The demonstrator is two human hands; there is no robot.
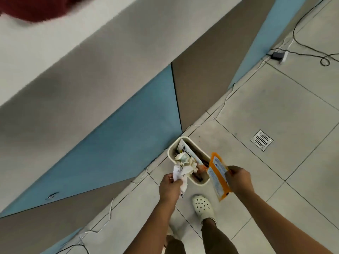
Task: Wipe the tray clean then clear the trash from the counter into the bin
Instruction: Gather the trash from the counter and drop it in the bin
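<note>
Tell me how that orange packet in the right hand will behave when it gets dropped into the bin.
The orange packet looks flat, thin and bent, so probably floppy and light. The right hand holds it by one edge, so it may flutter. The bin already looks heaped, so it might rest on top or slide off.

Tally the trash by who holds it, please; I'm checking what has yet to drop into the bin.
Left hand: 1 crumpled white paper
Right hand: 1 orange packet
Total outside the bin: 2
</note>
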